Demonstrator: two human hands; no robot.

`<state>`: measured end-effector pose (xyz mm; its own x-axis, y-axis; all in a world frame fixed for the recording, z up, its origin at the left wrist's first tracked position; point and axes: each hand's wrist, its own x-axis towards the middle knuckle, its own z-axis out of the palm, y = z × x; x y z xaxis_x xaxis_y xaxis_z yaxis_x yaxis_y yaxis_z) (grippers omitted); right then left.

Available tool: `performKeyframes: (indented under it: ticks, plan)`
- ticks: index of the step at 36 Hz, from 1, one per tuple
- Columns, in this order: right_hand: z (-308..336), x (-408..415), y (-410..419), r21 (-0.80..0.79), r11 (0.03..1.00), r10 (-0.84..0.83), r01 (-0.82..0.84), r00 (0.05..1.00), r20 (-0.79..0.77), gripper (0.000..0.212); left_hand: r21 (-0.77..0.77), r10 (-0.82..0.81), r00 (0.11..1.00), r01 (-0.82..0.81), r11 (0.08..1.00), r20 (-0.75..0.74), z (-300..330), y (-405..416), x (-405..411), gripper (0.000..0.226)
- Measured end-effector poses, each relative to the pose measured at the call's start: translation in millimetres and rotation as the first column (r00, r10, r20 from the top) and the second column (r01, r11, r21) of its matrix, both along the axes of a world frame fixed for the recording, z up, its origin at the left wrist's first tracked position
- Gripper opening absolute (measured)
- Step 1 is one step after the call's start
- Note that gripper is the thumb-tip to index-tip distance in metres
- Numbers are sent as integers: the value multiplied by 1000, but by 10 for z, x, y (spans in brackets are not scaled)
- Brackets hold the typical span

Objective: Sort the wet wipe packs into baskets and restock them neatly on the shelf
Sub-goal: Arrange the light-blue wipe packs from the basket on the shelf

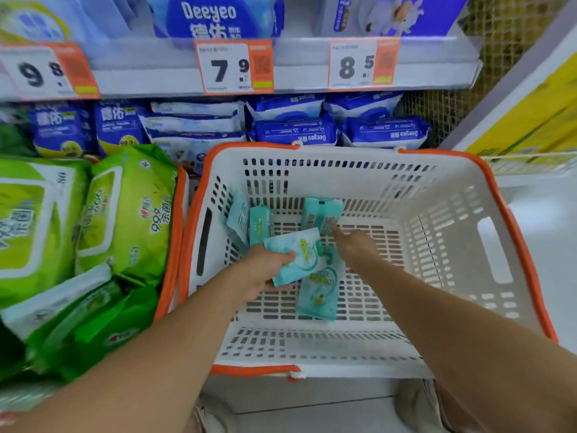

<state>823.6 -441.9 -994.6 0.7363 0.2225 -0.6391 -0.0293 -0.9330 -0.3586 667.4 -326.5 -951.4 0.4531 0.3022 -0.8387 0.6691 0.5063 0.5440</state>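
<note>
White basket (452, 195), orange rim: several small teal wipe packs on its floor. Left basket (178, 214) at 9 o'clock holds green packs (125, 214). Left hand (265, 270) grips a teal pack (299, 254). Right hand (356, 248) fingers extended, tip touching the upright pack (321, 214) at its 11 o'clock.

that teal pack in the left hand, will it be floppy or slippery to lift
The teal pack is probably soft and light: the left hand holds it by one edge alone and it stays nearly flat. Its glossy film wrap looks somewhat slippery.
</note>
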Motion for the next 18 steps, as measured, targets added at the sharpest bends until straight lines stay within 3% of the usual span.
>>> performKeyframes:
  ticks: [4, 10, 12, 15, 18]
  plan:
    - [-250, -267, -29, -214, 973, 86, -89, 996, -20, 106, 114, 64, 998, -60, 992, -28, -2, 22, -44, 28]
    - [-100, -176, 25, -16, 995, -96, 95, 978, -187, 69, 250, 160, 987, -158, 955, 13, 229, 129, 166, 29]
    - [56, -87, -52, -7, 993, -114, 119, 932, -344, 64, 178, 172, 985, -170, 969, 1, 334, 174, 185, 29]
    - [475, 207, -214, 70, 988, -62, 137, 773, -631, 58, -2, 82, 997, -82, 997, 4, 551, 236, 141, 28]
    - [1180, 611, -254, 251, 956, 52, 153, 752, -657, 52, -113, 47, 988, -31, 993, 146, 817, 296, 97, 29]
